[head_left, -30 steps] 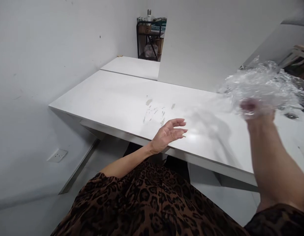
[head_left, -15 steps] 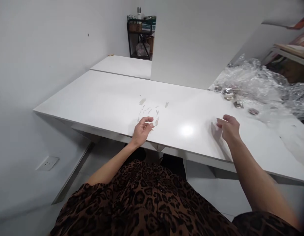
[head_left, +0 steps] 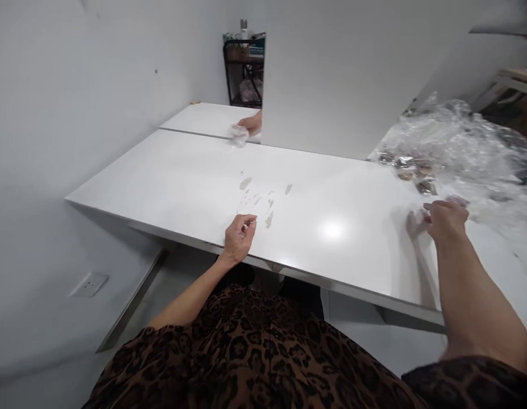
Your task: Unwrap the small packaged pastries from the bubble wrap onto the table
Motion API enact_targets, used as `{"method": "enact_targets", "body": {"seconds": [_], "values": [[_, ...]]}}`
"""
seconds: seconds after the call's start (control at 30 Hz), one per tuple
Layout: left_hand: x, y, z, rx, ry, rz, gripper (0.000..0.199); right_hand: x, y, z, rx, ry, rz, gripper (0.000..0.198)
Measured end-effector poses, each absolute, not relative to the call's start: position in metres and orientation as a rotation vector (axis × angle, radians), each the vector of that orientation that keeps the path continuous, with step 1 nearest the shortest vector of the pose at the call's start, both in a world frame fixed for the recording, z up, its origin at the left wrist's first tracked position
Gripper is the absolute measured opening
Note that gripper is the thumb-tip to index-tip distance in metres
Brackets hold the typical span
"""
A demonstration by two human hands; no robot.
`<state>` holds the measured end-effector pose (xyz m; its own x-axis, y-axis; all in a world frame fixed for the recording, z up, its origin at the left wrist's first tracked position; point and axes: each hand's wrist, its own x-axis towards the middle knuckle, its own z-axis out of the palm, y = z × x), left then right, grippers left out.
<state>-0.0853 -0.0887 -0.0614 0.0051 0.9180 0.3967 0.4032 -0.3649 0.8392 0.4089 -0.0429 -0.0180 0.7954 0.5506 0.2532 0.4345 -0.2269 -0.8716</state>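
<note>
My left hand (head_left: 240,237) rests near the front edge of the white tabletop (head_left: 195,187), thumb and index fingertip brought together in a pinch. Anything between those fingertips is too small to make out. Just beyond it, several grey-beige marks (head_left: 269,218) lie on the white surface. My right hand (head_left: 447,220) is over the right part of the table, fingers loosely bent and nothing visible in them. Close by are a small wrapped item (head_left: 458,201), partly behind that hand, and a heap of clear plastic bags (head_left: 463,136) with small dark pieces (head_left: 425,186) at its near side.
Another person's hand (head_left: 252,123) reaches in from behind a tall white panel (head_left: 340,79), holding crumpled clear plastic (head_left: 239,135). A black shelf rack (head_left: 241,71) stands at the back. The wall (head_left: 96,102) bounds the left side, with a socket (head_left: 89,284) low down.
My right hand has moved right, toward the plastic heap. My left fingertips have closed together, slightly further left. Another person's hand with clear plastic has appeared beside the panel.
</note>
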Motion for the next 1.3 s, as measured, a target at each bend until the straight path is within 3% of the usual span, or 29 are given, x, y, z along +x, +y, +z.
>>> {"method": "enact_targets", "body": {"seconds": [0.13,0.27,0.4,0.67,0.73,0.83,1.07,1.3], "values": [[-0.087,-0.077,-0.051,1.737,1.339,1.288,0.021,0.334,-0.033,-0.037,-1.740,-0.762,0.561,0.020],[-0.094,-0.023,-0.028,1.817,1.391,1.272,0.022,0.245,-0.056,-0.039,-1.554,-1.283,0.849,0.039],[-0.098,0.064,-0.005,1.820,1.709,1.136,0.040,0.183,-0.064,-0.040,-1.363,-1.619,0.812,0.046],[-0.090,0.190,-0.009,1.715,2.079,0.741,0.078,0.169,-0.041,-0.068,-1.466,-1.513,0.697,0.047],[-0.086,0.203,-0.018,1.819,2.075,0.673,0.072,0.174,-0.038,-0.070,-1.492,-1.476,0.687,0.046],[-0.080,0.211,-0.029,1.936,2.051,0.594,0.039,0.179,-0.033,-0.071,-1.513,-1.438,0.686,0.047],[-0.076,0.206,-0.030,1.973,2.003,0.679,0.033,0.178,-0.029,-0.071,-1.544,-1.314,0.775,0.050],[-0.046,0.248,-0.015,1.836,1.995,0.903,0.067,0.178,-0.027,-0.070,-1.477,-1.505,0.669,0.040]]}}
